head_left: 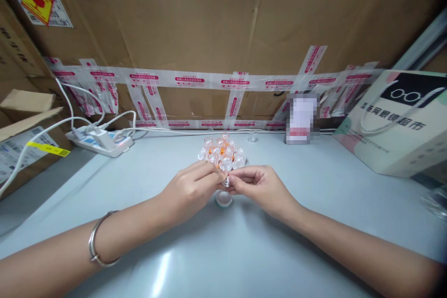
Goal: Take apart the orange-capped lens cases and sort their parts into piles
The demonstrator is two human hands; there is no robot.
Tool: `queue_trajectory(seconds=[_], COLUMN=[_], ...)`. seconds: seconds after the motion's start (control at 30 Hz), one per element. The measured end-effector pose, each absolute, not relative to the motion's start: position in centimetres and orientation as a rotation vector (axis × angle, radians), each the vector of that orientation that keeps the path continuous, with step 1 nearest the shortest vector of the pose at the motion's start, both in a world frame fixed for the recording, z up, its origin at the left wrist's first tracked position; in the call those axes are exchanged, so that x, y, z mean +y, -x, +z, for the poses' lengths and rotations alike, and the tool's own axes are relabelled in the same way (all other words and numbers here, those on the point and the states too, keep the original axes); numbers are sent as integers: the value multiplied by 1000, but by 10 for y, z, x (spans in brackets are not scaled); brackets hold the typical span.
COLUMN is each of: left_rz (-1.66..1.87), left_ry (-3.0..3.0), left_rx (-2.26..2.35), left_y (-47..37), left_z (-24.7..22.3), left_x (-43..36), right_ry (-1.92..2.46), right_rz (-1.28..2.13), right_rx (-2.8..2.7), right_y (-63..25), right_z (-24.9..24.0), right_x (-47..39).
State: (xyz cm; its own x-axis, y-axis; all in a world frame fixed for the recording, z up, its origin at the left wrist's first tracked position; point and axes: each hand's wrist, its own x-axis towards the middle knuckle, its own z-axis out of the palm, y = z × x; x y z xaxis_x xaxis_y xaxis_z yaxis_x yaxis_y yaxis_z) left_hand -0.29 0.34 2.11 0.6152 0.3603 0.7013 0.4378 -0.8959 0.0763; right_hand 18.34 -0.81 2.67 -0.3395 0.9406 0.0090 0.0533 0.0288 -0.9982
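Note:
My left hand (197,186) and my right hand (261,188) meet over the table, fingertips pinched together on a small white-and-clear piece (226,181). Its exact kind is too small to make out, and the fingers cover part of it. Just below my fingers, a small round clear cup (224,199) rests on the table. Right behind my hands stands a cluster of several small clear cups (226,163), some with orange parts and whitish bits inside. A silver bangle (93,242) circles my left wrist.
A large taped cardboard box (209,18) walls off the back. At left are a power strip (115,146) with cables and an open carton (31,144). A lone clear cup (252,136), a blurred-out upright phone-like object (301,118) and a paper bag (380,144) stand toward the right.

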Motion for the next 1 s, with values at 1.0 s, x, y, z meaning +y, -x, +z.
queue_trajectory(seconds=[1.0], left_rz=[-1982], left_ry=[2775], left_rx=[-1109], left_y=[1], left_z=[19], left_x=[6], right_ry=[1121], right_rz=[1524], right_rx=[-1238], right_y=[-185], right_z=[40], right_x=[0])
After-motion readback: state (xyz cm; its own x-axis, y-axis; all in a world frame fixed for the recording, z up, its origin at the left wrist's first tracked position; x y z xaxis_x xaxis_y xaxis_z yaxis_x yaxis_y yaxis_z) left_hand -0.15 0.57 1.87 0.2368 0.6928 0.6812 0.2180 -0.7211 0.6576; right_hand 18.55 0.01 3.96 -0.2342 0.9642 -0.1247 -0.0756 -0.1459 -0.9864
